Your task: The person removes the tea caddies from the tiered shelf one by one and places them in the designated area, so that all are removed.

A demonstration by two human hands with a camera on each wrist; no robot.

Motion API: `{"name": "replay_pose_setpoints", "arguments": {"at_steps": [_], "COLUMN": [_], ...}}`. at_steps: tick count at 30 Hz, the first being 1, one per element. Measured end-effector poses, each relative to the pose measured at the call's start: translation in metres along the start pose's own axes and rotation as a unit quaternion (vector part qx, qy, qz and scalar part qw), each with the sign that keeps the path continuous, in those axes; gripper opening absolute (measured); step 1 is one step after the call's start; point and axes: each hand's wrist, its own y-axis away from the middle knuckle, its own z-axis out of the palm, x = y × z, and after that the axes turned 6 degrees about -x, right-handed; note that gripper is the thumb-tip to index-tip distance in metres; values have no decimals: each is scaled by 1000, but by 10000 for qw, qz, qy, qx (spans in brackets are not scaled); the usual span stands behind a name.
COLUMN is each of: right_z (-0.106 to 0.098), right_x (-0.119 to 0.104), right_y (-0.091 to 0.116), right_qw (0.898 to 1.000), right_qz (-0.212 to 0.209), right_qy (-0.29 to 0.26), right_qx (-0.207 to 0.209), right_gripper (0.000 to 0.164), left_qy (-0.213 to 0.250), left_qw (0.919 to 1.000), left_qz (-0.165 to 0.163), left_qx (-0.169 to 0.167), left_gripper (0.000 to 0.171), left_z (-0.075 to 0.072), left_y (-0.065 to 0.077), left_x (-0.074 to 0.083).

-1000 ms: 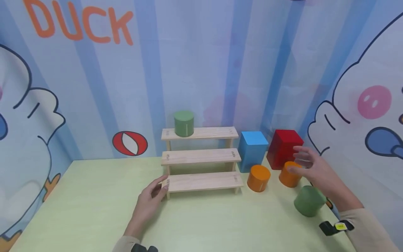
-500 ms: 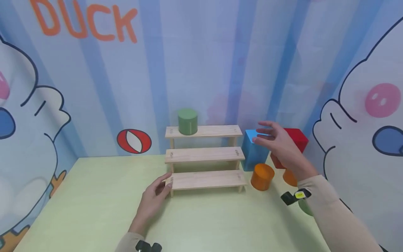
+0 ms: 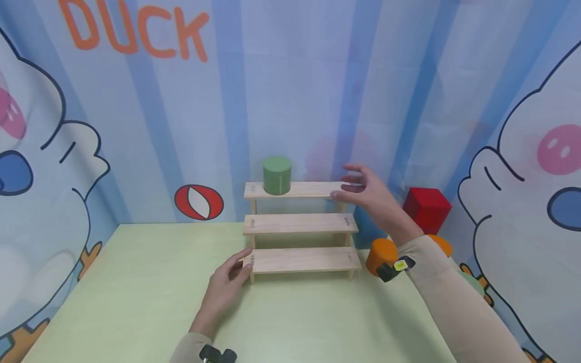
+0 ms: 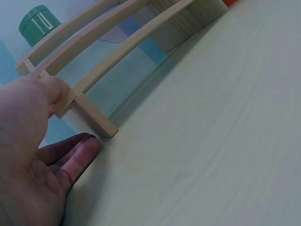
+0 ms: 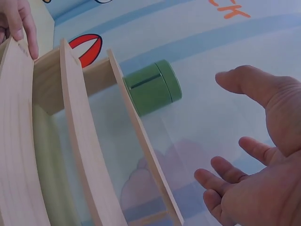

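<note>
A three-tier wooden shelf stand rests on the table against the backdrop. My left hand holds the left end of its lowest board, and the left wrist view shows the fingertips beside the front leg. On the left part of the top board stands a green cylinder, upright. My right hand is in front of the top board's right end, fingers spread and nothing in it. In the right wrist view its thumb and fingers are apart from the green cylinder.
Right of the stand is a blue block, mostly hidden by my right hand. A red block, an orange cylinder, a second orange cylinder and another green cylinder lie around my right forearm, partly covered.
My right hand has moved left and up, from the orange cylinder by the red block, past the blue block to the top board. The left hand stays at the stand; the view has shifted slightly.
</note>
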Motion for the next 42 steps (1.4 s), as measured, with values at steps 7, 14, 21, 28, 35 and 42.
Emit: {"name": "replay_pose_setpoints", "arguments": {"at_steps": [7,14,21,28,35,42], "right_z": [20,42,62,78,89,98], "right_x": [-9,-15,-16,-12,-7,-3], "right_y": [-26,-52,-76,-93,-101,-106], "right_qw": [9984,9943,9937,9921,9909,9918], "right_qz": [-381,-600,-617,-720,-741,-642], "right_qy": [-391,-875,-933,-1022,-1114,-1085], "right_qx": [-151,-134,-73,-107,-172,-231], "right_gripper": [94,100,103,102,101,98], "left_qy": [-5,-28,32,50,69,57], "left_qw": [10000,10000,9999,9999,9998,9997], "left_qz": [18,65,108,122,196,205], "left_qx": [3,11,28,27,61,84], "left_gripper": [47,47,46,46,45,44], "left_z": [-1,-2,-4,-1,2,4], "left_y": [1,0,-1,0,0,5], "left_x": [0,0,-1,-1,0,-1]}}
